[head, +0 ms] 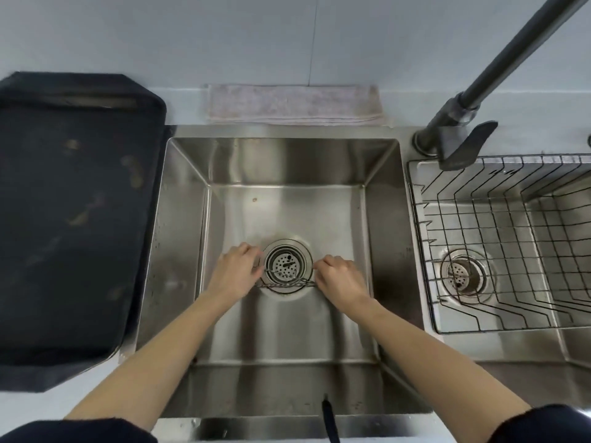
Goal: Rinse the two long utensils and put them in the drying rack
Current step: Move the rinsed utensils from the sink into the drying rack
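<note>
Left hand (235, 272) and right hand (338, 276) both closed on 2 long utensils (286, 282), low in sink (281, 161), over drain (287, 266)

Two long, thin metal utensils (287, 282) with twisted shafts lie close together, nearly flat, across the near edge of the round drain at the bottom of the steel sink. The black wire drying rack (499, 251) sits in the smaller basin to the right, holding no utensils.

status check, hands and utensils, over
Left hand and right hand down in sink, gripping utensils over drain. Drying rack empty. Nothing blocking.
</note>
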